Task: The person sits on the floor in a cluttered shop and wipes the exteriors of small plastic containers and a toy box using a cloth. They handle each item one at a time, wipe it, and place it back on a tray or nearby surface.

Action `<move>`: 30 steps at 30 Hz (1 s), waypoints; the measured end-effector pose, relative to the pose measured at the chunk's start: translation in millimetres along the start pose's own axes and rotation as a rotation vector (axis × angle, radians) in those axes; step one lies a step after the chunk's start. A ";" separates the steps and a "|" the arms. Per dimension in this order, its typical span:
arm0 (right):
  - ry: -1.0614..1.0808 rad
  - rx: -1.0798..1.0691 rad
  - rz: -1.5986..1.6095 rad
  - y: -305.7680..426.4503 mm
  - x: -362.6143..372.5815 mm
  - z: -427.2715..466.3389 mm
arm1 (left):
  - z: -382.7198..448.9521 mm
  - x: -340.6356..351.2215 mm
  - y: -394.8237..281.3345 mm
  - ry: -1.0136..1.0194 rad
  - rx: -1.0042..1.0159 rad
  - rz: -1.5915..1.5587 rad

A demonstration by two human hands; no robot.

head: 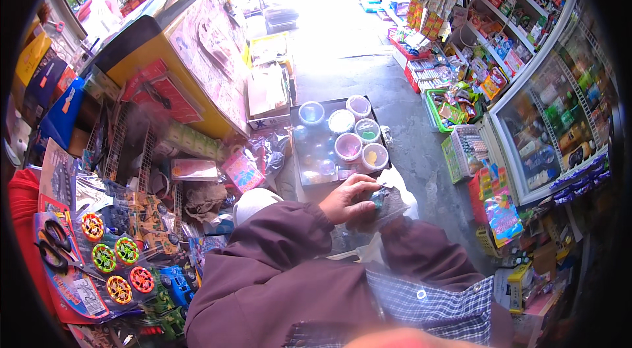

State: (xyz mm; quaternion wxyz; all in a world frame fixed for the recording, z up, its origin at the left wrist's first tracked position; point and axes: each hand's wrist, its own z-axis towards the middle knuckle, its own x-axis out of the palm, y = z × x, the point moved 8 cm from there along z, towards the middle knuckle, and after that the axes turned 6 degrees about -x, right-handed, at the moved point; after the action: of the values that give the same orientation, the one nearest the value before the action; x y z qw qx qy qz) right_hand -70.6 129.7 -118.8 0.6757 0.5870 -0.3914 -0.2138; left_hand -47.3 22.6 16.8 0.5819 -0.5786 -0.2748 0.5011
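My left hand reaches over my lap, its thumb and fingers at a small translucent teal piece. A grey cloth lies beneath and around that piece. The cloth covers most of my right hand, which appears to hold it from below. Just beyond my hands is a black tray. Several round clear tubs stand in its right half and back, among them a pink one, a green one and one with yellow contents. Clear round balls or domes fill its left side.
Packaged toys and black-handled scissors are at my left. A yellow-sided cabinet stands behind them. To the right are a green basket of snacks, a glass-door drinks fridge and loaded shelves. Grey floor runs between.
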 end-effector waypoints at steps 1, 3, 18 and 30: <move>-0.002 0.006 -0.031 -0.1 0.5 0.4 | -0.3 -0.8 -1.7 -0.006 0.027 0.007; -0.009 0.020 -0.060 -1.1 0.9 0.5 | 0.6 -0.7 1.9 -0.014 -0.014 0.083; -0.117 0.077 0.246 -17.6 2.6 -3.0 | -4.8 3.5 -1.9 -0.054 -0.029 -0.081; -0.033 -0.102 -0.575 3.6 5.0 1.2 | -4.1 8.1 2.2 -0.055 -0.075 -0.222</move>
State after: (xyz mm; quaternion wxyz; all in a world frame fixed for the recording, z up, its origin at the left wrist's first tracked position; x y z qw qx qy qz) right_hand -69.1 126.0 -113.9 0.6095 0.6356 -0.2085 -0.4255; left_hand -41.4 27.9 11.8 0.6041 -0.5518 -0.3717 0.4386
